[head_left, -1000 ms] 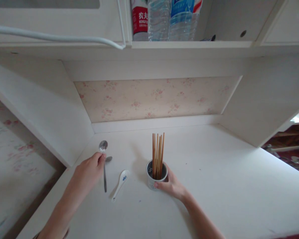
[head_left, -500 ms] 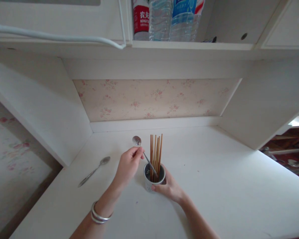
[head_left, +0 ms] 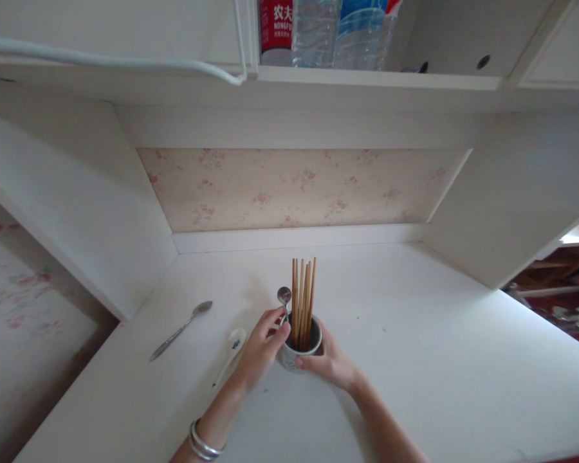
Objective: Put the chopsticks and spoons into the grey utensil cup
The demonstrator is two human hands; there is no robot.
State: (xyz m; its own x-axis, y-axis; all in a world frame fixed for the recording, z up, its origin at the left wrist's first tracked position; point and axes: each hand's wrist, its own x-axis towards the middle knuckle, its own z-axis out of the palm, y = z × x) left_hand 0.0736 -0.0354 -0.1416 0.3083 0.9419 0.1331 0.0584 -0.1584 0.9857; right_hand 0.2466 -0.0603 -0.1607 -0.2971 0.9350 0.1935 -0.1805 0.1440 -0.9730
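Note:
A pale utensil holder [head_left: 289,360] stands upright on the white table, with several wooden chopsticks [head_left: 302,302] upright in it. My right hand [head_left: 330,360] is wrapped around its right side, thumb across the front. At the holder's left rim, my left hand [head_left: 265,344] has thumb and fingers closed about the handle of a metal spoon [head_left: 284,296]. The spoon's bowl points up beside the chopsticks; its lower end is hidden inside the holder. Left of my left hand lies a white ceramic spoon [head_left: 235,344] with a blue mark, partly covered by my wrist.
Another metal spoon [head_left: 181,331] lies farther left on the table [head_left: 415,360]. White side panels [head_left: 506,193] rise at both sides. A shelf overhead holds several plastic bottles [head_left: 313,32]. A white cable [head_left: 125,64] runs below the upper cabinet door.
My left hand has moved right and down, lowering the metal spoon into the holder more upright. The ceramic spoon has come into view from behind that hand. My right hand stays on the holder.

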